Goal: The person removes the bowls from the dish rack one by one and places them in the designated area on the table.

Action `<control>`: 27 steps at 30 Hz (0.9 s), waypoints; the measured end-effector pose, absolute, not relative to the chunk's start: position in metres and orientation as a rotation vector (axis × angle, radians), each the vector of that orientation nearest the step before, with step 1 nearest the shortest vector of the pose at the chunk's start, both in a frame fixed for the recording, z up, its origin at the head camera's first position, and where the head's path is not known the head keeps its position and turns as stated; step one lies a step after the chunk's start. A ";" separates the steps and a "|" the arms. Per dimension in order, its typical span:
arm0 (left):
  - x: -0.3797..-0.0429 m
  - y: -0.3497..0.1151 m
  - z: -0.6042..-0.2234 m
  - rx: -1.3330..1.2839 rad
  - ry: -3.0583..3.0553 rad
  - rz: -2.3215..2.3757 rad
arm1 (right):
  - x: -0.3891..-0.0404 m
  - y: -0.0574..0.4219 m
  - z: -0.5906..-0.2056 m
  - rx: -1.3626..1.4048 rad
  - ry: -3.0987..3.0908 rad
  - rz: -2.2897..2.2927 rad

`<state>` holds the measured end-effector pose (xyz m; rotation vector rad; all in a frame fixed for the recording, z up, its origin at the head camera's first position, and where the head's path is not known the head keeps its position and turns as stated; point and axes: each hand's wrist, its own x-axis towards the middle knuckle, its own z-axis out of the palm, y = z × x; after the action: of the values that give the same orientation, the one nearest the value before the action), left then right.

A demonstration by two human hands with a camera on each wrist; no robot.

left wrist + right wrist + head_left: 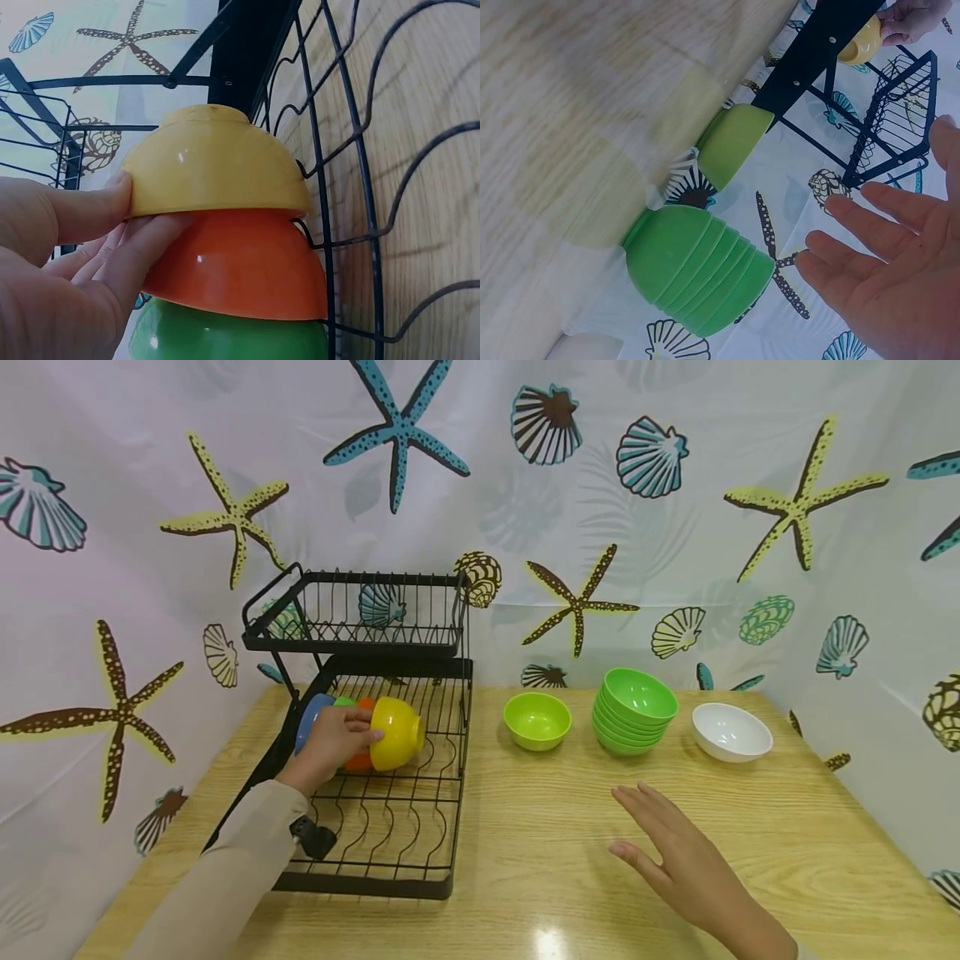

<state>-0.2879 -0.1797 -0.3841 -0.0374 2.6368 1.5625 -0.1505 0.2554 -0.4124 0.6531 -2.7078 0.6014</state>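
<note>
At the rack's lower tier, my left hand (330, 745) pinches the rim of a yellow bowl (399, 735), thumb on its outer wall and fingers at the rim. The bowl stands on its side, its foot facing right. Close behind it in the same row are an orange bowl (244, 262), a green bowl (232, 334) and a blue bowl (309, 720), partly hidden by the hand in the head view. Over the table at right, my right hand (686, 864) has its fingers extended and holds nothing. The nearest things beyond it are stacked green bowls (628, 718).
The black two-tier dish rack (375, 885) stands on the left of the wooden table (540, 860); its upper basket (352, 647) overhangs the back. A lime-green bowl (537, 721) sits right of the rack, and a white bowl (731, 732) at far right. A patterned curtain (465, 527) hangs behind.
</note>
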 end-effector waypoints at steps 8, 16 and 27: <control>-0.288 -0.181 -0.381 -0.022 2.526 1.636 | -0.150 0.255 -0.414 0.654 -2.704 0.599; -0.284 -0.180 -0.374 -0.043 2.471 1.683 | -0.150 0.256 -0.415 0.670 -2.685 0.577; -0.274 -0.176 -0.360 -0.013 2.445 1.730 | -0.150 0.255 -0.415 0.678 -2.672 0.573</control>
<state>-0.2738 -0.1757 -0.3595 -0.0133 2.4454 1.7295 -0.1502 0.2548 -0.4153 0.6779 -2.6716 0.5733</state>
